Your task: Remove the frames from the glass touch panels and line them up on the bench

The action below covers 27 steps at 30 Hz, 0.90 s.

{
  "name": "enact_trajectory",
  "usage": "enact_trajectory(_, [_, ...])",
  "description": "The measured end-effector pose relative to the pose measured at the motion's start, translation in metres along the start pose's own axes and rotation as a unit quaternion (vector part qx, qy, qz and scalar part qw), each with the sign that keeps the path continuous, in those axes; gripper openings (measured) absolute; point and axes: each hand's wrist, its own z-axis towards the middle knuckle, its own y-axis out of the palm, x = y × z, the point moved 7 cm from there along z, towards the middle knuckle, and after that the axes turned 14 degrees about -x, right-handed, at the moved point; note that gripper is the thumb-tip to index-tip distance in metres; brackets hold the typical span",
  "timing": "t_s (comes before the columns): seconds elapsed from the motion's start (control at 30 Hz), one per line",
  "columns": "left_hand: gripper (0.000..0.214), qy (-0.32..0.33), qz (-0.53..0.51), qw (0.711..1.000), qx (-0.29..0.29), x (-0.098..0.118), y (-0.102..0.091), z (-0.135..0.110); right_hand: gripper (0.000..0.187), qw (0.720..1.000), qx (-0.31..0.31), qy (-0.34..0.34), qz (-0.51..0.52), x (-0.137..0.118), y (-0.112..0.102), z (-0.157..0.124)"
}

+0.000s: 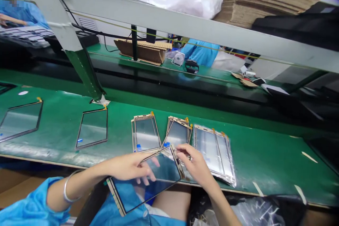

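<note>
My left hand (pixel 129 167) grips a clear glass panel (pixel 164 173) with a dark and tan border, fingers under it and thumb on its top edge, tilted over my lap at the green table's (pixel 265 155) near edge. My right hand (pixel 194 164) pinches the panel's right end near its top corner. Just beyond lie two small stacks of the same panels (pixel 145 132) (pixel 178 132) and a film-wrapped bundle (pixel 215 150). A bracelet sits on my left wrist.
Two single panels (pixel 92 128) (pixel 19 120) lie flat further left on the table. A grey frame post (pixel 76 53) stands behind them. Across a dark conveyor, people in blue work near cardboard stacks (pixel 144 50). Cardboard sheets (pixel 265 0) and plastic bags rest on the upper shelf.
</note>
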Motion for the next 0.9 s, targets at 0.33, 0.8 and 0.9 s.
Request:
enact_trajectory(0.33, [0.033,-0.005,0.012,0.997,-0.072,0.006,0.012,0.0,0.012,0.994,-0.01,-0.106,-0.014,-0.045,-0.008,-0.001])
enact_trajectory(0.8, [0.039,0.029,-0.133,0.98,-0.143,0.005,-0.002,0.01,0.018,0.959,0.108,-0.219,-0.141,-0.067,-0.007,-0.052])
enact_trajectory(0.9, [0.039,0.032,-0.167,0.979,-0.115,0.0,-0.019,0.017,0.016,0.986,0.04,-0.159,0.039,-0.046,-0.001,-0.075])
